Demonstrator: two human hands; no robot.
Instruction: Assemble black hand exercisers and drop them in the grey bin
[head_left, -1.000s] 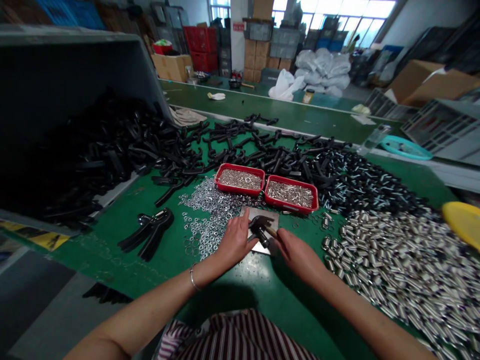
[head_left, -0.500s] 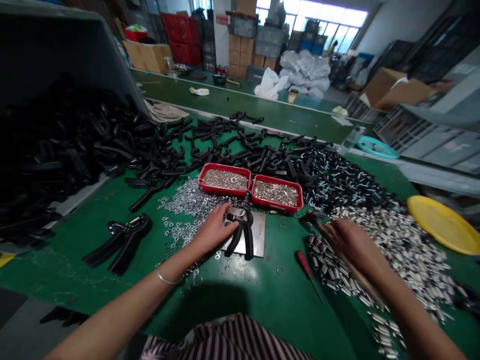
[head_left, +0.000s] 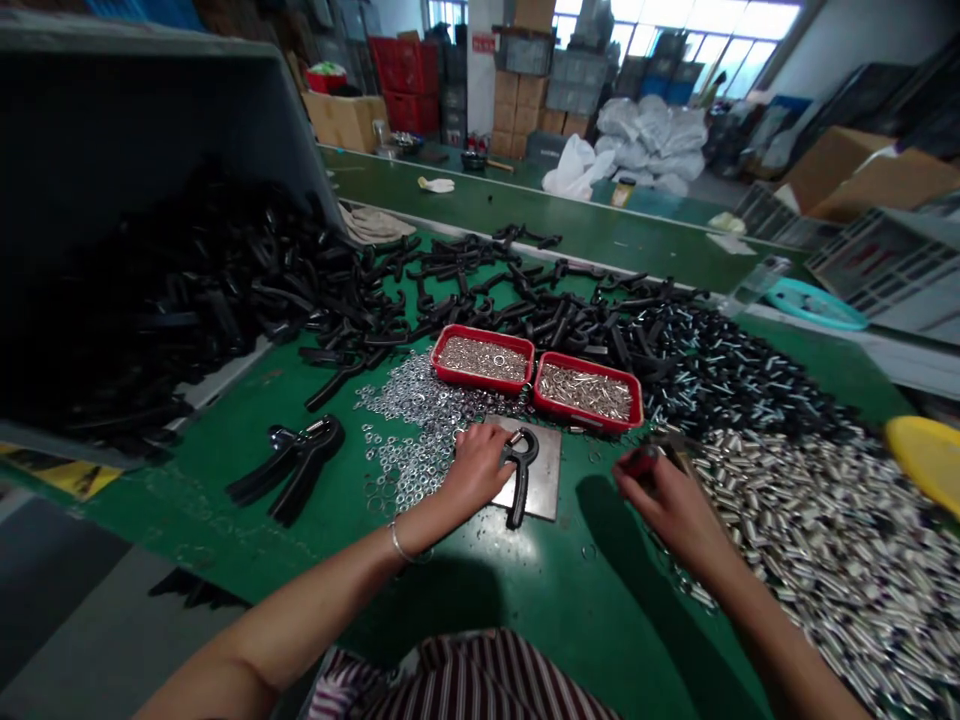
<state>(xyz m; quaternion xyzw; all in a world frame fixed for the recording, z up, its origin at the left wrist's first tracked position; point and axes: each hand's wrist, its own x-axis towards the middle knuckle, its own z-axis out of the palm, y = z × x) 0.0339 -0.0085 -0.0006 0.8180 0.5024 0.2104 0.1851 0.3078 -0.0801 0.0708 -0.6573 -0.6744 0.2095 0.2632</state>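
Observation:
My left hand (head_left: 478, 465) is closed around one side of a black hand grip strengthener (head_left: 521, 490), which lies on a square metal plate (head_left: 549, 470). One handle and the round top show; my fingers cover the rest. My right hand (head_left: 675, 500) is closed on a screwdriver (head_left: 640, 462), whose dark red handle end shows at the fingers; its shaft is hidden. Beside that hand, partly covered, is a hammer (head_left: 679, 455) with a wooden handle. Another hand grip strengthener (head_left: 292, 465) lies to the left on the green table.
Two red trays (head_left: 480, 385) of small metal parts stand behind the plate. Loose metal rings (head_left: 409, 400) lie to the left, metal cylinders (head_left: 810, 540) to the right. Black handles (head_left: 555, 310) spread across the back and fill a grey bin (head_left: 300, 130). A yellow lid (head_left: 926, 460) sits far right.
My right hand has let go of the hammer and taken hold of the red screwdriver that lay on the table. My left hand has shifted over the strengthener's left handle. The view has turned left.

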